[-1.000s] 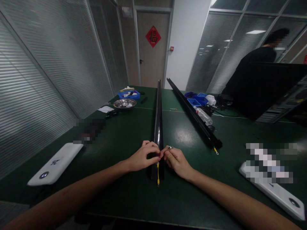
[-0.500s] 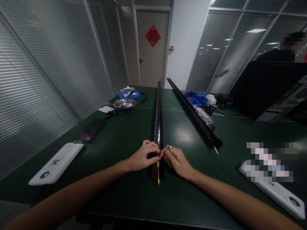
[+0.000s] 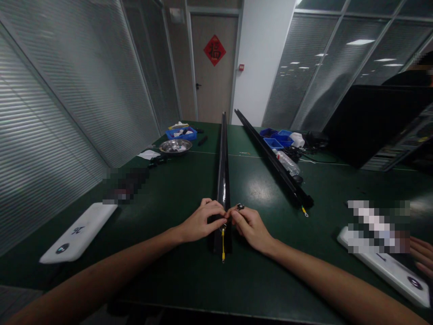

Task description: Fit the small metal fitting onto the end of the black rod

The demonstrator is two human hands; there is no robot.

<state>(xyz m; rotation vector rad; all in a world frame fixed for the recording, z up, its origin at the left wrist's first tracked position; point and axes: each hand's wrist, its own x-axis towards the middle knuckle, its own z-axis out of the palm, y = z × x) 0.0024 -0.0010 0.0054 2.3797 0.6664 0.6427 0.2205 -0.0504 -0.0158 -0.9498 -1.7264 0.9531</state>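
A long black rail (image 3: 222, 171) lies lengthwise on the green table, its near end between my hands. From that end a short yellow wire (image 3: 223, 246) with a ring terminal points toward me. My left hand (image 3: 204, 220) is closed at the rail's near end, thumb and fingers by the wire's upper end; what it pinches is too small to name. My right hand (image 3: 249, 225) is curled at the rail's right side, its fingertips touching those of my left hand. A small shiny metal piece (image 3: 240, 206) shows at its index finger.
A second black rail (image 3: 274, 158) with a yellow wire lies at the right. White devices (image 3: 79, 232) flank both sides. Behind are a metal bowl (image 3: 175, 146), a blue basket (image 3: 181, 133), blue bins (image 3: 273, 143) and a plastic bottle (image 3: 287, 162). Another person's hand (image 3: 422, 255) is at the right edge.
The metal piece at my right index finger has turned slightly. Another person's hand has come in at the right edge, and the person behind has shifted right. My hands have barely moved.
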